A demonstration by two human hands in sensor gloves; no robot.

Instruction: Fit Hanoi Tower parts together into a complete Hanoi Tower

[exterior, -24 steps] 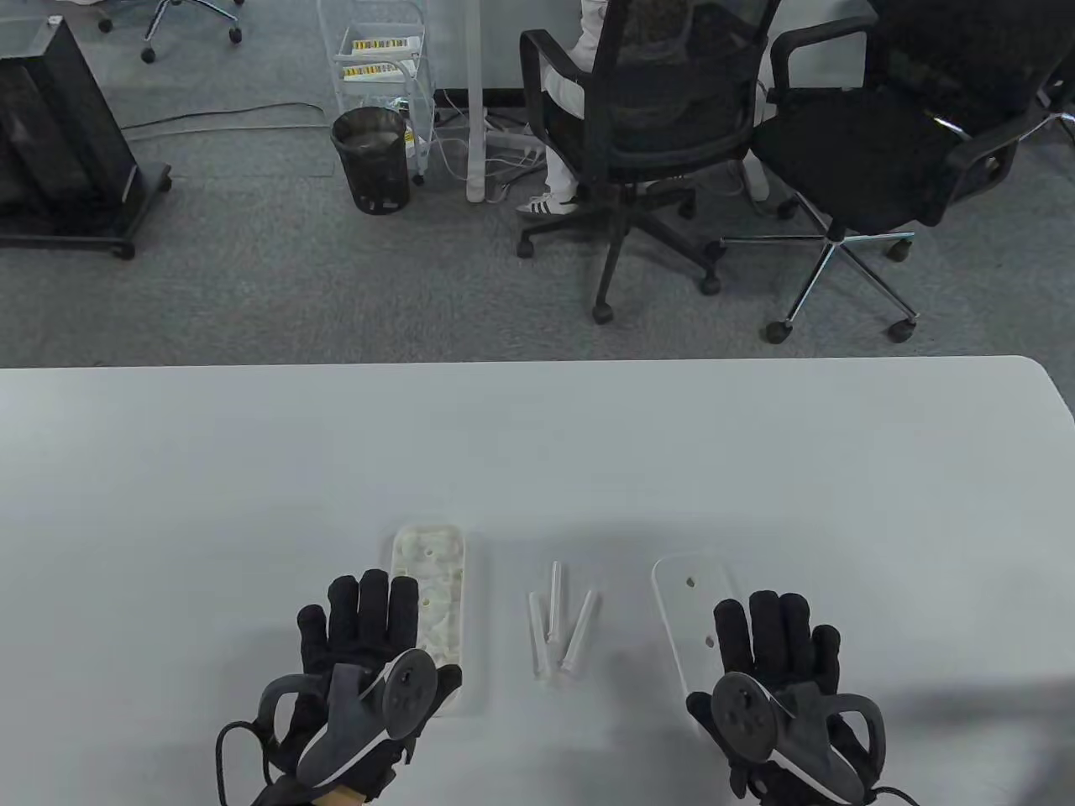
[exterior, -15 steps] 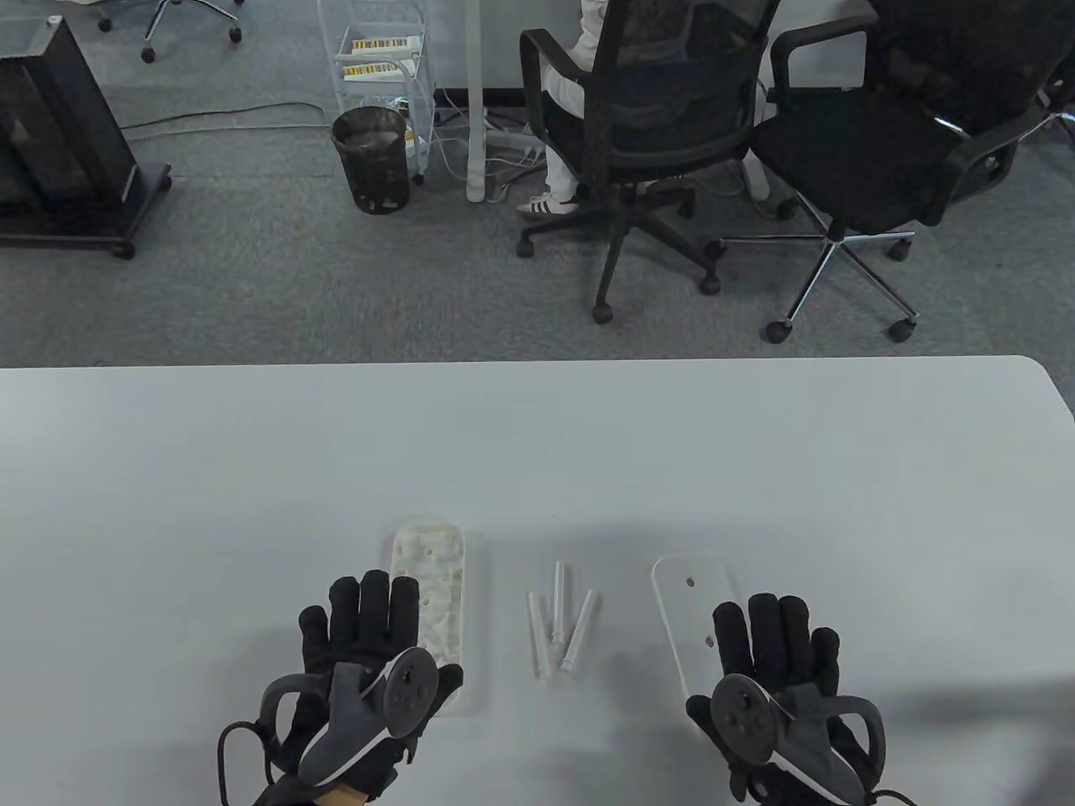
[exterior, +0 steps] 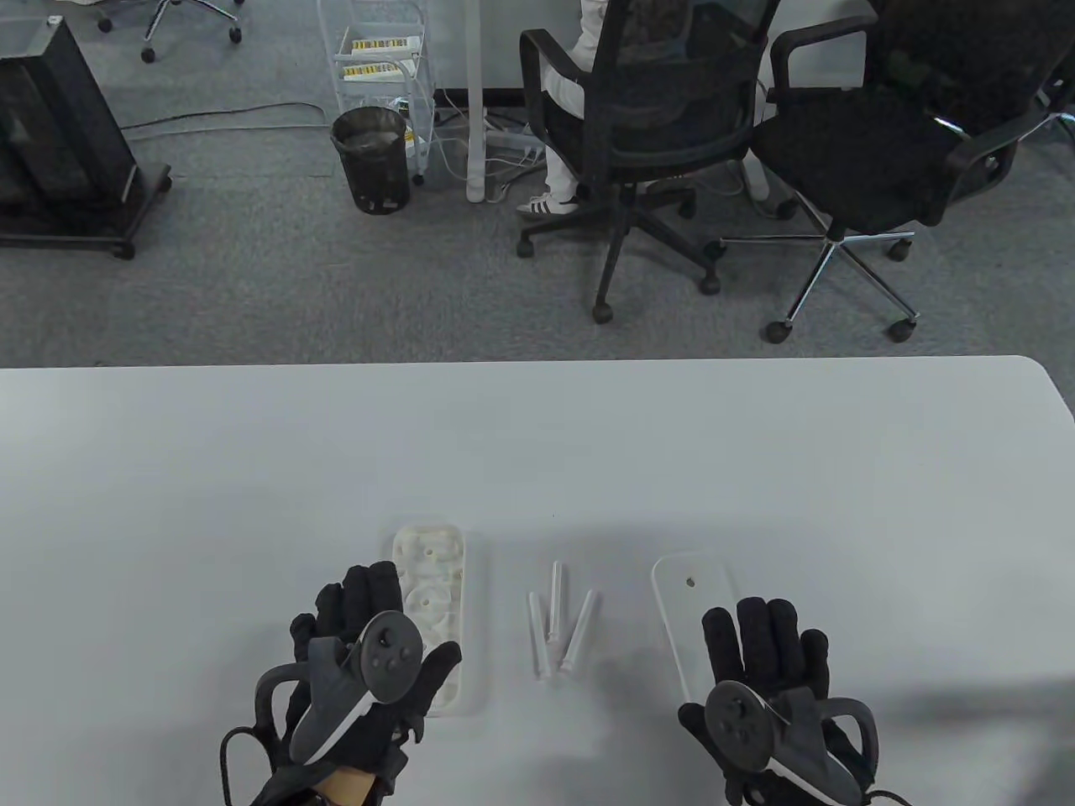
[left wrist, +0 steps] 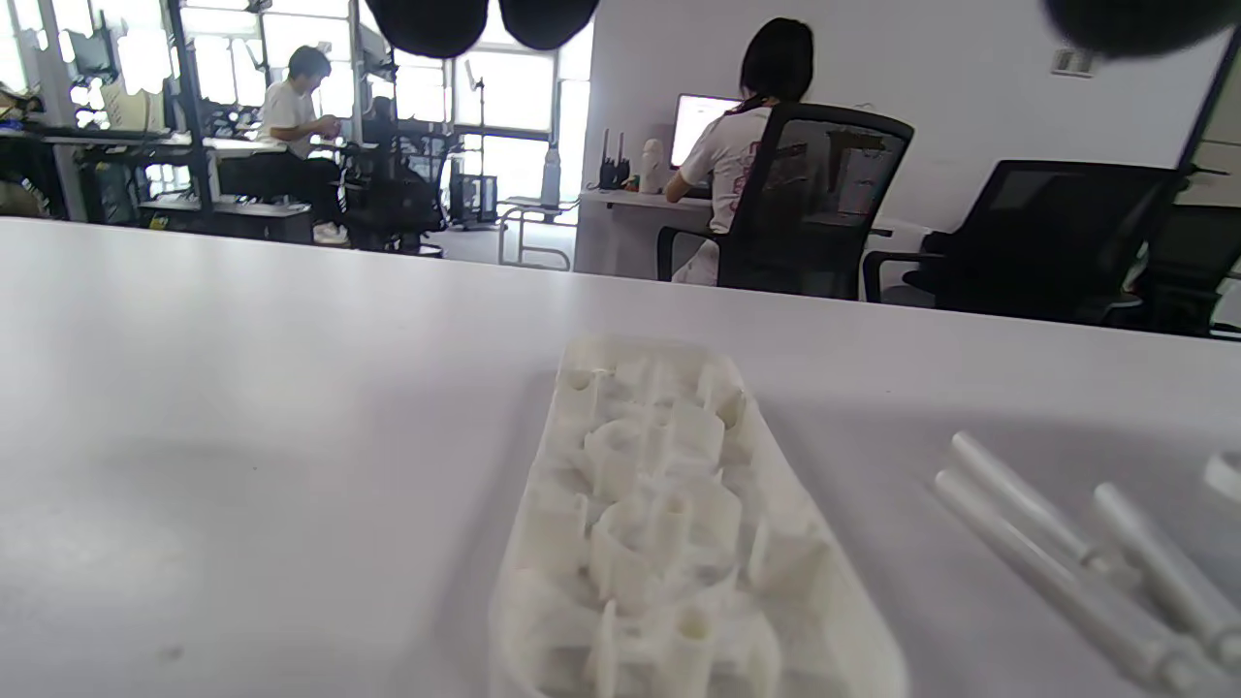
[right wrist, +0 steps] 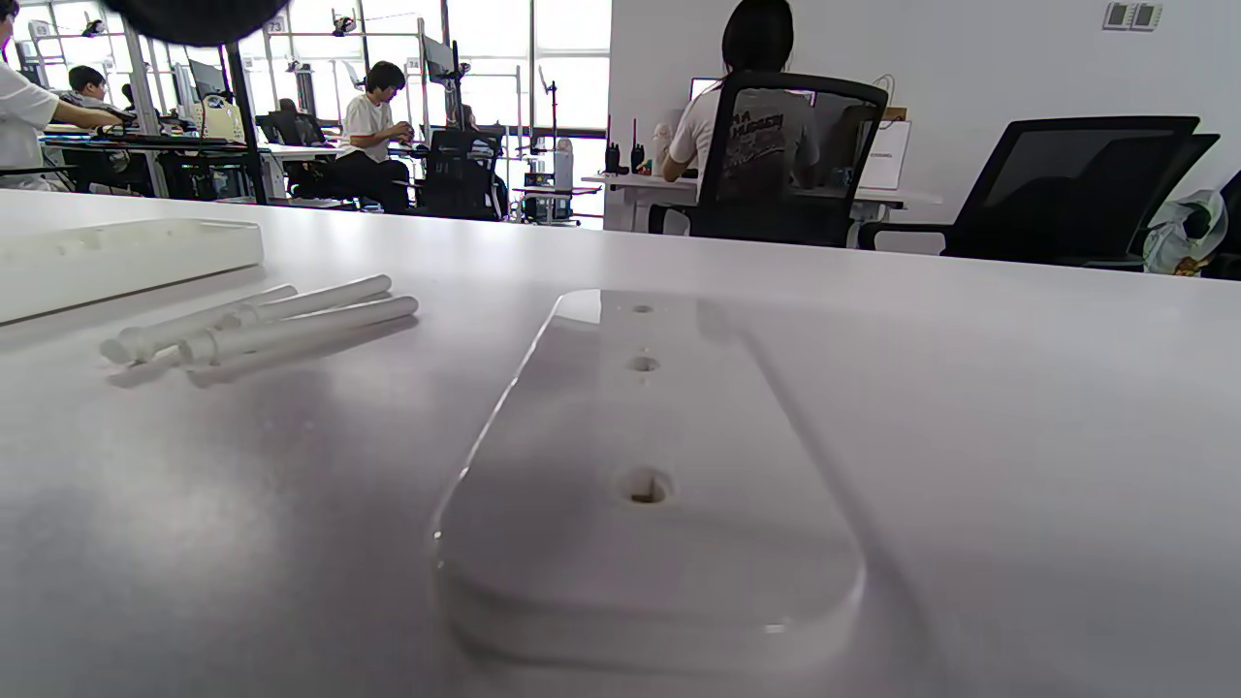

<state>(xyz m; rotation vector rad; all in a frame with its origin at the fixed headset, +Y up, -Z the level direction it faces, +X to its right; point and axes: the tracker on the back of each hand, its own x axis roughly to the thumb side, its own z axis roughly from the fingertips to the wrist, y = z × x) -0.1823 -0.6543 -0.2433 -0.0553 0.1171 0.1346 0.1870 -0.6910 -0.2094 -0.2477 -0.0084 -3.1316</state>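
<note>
A white tray of ring parts lies on the table left of centre; it fills the left wrist view. Three white pegs lie loose beside it, and also show in the right wrist view. A flat white base plate with three holes lies to the right and shows close up in the right wrist view. My left hand is open, tilted over the tray's left near edge, holding nothing. My right hand is open, fingers spread over the plate's near end, holding nothing.
The grey table's far edge lies well beyond the parts. Behind it stand two black office chairs, one with a seated person, and a black bin on the carpet.
My left hand has tilted up and shifted left, uncovering more of the tray. My right hand has drawn back slightly toward the near edge. The parts have not moved.
</note>
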